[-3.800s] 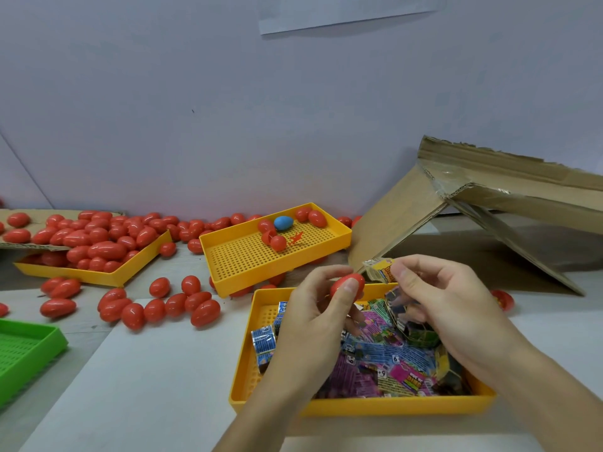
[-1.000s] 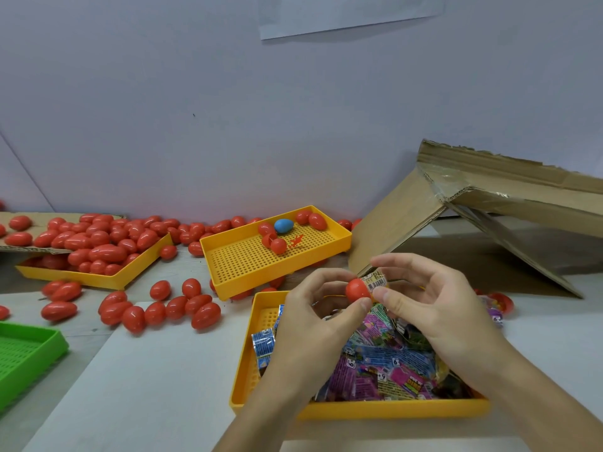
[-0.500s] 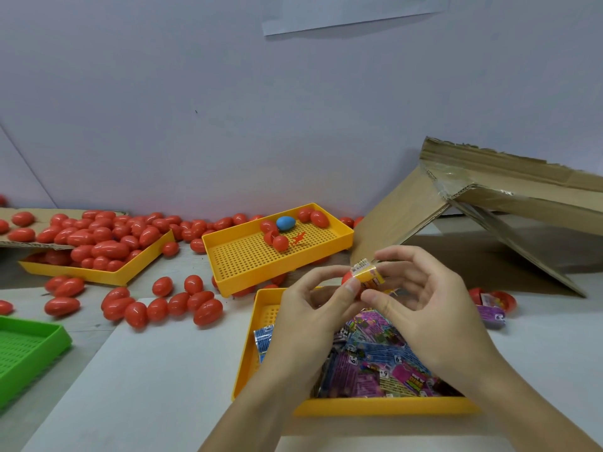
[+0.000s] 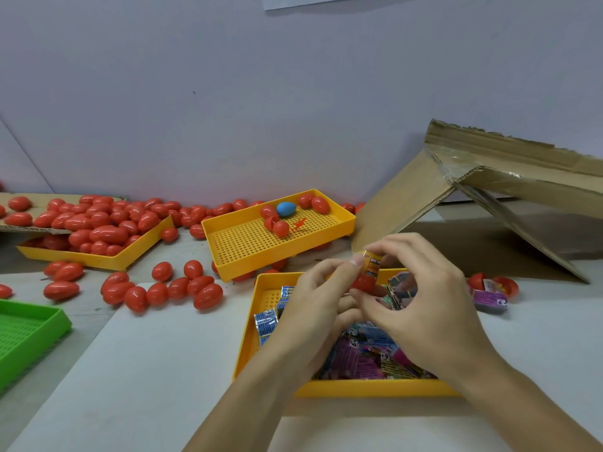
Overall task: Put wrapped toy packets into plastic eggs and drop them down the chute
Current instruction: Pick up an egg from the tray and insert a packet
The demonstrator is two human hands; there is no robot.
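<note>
1. Our left hand (image 4: pixel 310 308) holds a red egg half (image 4: pixel 363 283) between thumb and fingers, above the yellow tray (image 4: pixel 248 347) of wrapped packets (image 4: pixel 362 357).
2. Our right hand (image 4: pixel 421 308) pinches a yellow packet (image 4: pixel 373 265) that stands in the mouth of this egg half.
3. Both grips are closed on their things.
4. The cardboard chute (image 4: pixel 408 190) leans behind the hands, on the right.
5. Many red eggs (image 4: pixel 169 293) lie on the bench (image 4: pixel 130 370) at the left, near a second yellow tray (image 4: pixel 261 252).
</note>
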